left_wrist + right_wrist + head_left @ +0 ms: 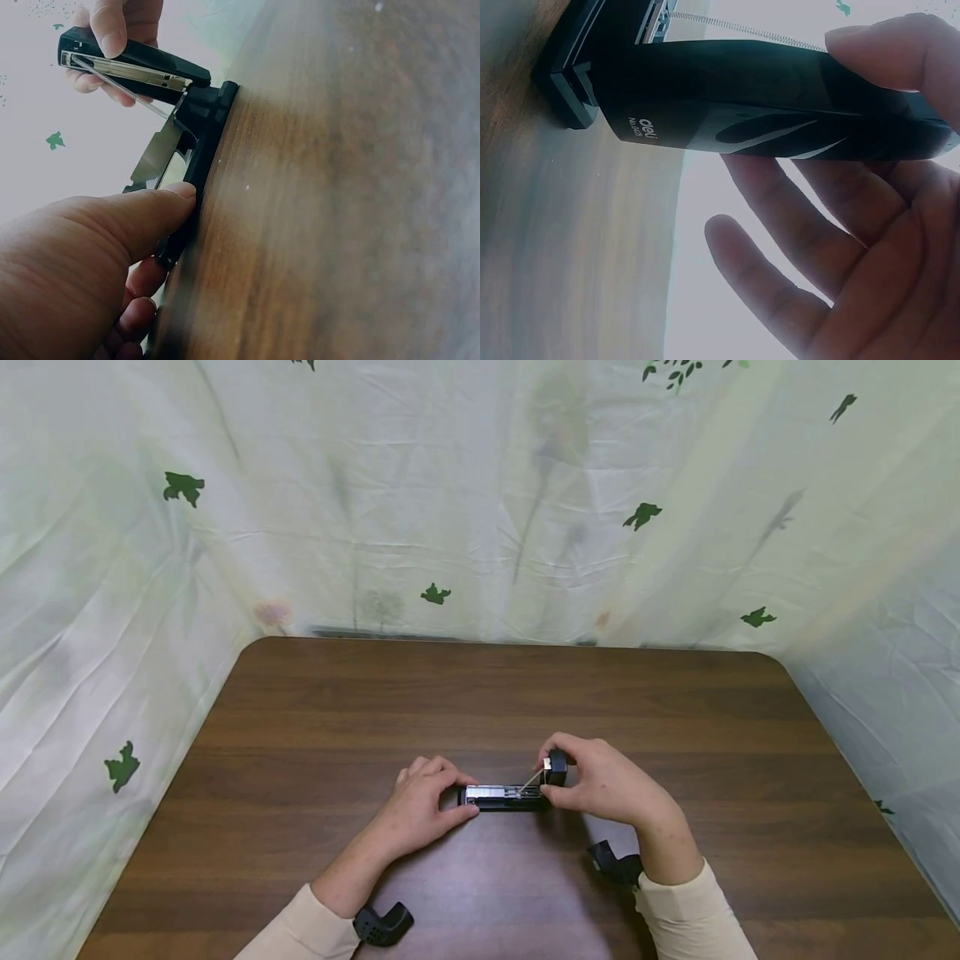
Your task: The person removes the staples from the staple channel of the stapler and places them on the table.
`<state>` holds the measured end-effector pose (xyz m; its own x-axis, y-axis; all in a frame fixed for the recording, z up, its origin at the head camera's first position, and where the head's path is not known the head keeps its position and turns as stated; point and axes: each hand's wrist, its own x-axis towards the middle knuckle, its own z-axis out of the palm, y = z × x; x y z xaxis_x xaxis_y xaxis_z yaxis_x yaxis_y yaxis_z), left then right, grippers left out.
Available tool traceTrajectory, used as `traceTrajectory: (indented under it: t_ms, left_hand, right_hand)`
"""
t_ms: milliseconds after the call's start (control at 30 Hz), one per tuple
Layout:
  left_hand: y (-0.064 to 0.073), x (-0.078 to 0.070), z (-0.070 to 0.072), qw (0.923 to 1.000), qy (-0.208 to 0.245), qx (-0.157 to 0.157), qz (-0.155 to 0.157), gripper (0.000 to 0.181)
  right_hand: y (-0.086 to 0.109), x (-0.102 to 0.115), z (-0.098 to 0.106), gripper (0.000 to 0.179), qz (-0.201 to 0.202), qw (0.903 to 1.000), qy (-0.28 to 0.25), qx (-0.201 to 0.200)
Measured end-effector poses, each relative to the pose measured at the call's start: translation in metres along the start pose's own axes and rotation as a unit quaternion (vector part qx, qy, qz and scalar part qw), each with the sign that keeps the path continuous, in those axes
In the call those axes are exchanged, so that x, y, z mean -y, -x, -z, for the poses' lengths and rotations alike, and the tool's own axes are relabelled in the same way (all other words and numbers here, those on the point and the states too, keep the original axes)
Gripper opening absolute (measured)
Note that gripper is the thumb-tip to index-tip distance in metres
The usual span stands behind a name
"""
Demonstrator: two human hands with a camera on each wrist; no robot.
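Note:
A black stapler point(501, 798) lies across the middle of the table with its top arm swung up. My left hand point(418, 806) grips the base at its left end, the thumb point(154, 214) lying along the side in the left wrist view. My right hand point(611, 781) holds the raised top arm point(705, 94) between thumb and fingers; white lettering marks its side. A thin spring point(739, 28) stretches between the raised arm and the metal staple channel point(159, 154). The base's far-left tip is partly hidden by my left fingers.
The brown wood-grain table point(360, 702) has rounded back corners. A pale curtain point(480, 510) with green leaf prints hangs close behind and along both sides. Black wrist mounts point(384, 925) sit on both forearms, near the cream cuffs.

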<state>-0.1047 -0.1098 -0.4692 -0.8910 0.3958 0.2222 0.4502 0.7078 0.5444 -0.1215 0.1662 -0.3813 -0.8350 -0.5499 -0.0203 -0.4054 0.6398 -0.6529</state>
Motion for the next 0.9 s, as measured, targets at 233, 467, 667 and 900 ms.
traceTrajectory:
  t_ms: [233, 467, 667, 900]
  left_hand:
    - [0.0003, 0.0005, -0.0005, 1.0000, -0.001, -0.004, -0.003, 0.029]
    - [0.0004, -0.0007, 0.0002, 0.9999, 0.005, -0.009, -0.006, 0.029]
    - [0.0001, -0.0003, 0.0008, 1.0000, 0.006, 0.002, 0.004, 0.028]
    - [-0.0001, 0.0007, 0.0001, 1.0000, 0.006, 0.003, 0.000, 0.028]
  right_hand:
    - [0.0017, -0.0015, 0.0021, 0.026, -0.002, 0.9999, -0.016, -0.001]
    - [0.0028, -0.0047, 0.0038, 0.026, -0.007, 0.9998, -0.019, 0.006]
    - [0.0027, -0.0056, 0.0039, 0.026, -0.009, 0.9995, -0.028, 0.008]
    - [0.0028, -0.0076, 0.0031, 0.024, -0.008, 0.9994, -0.031, 0.010]
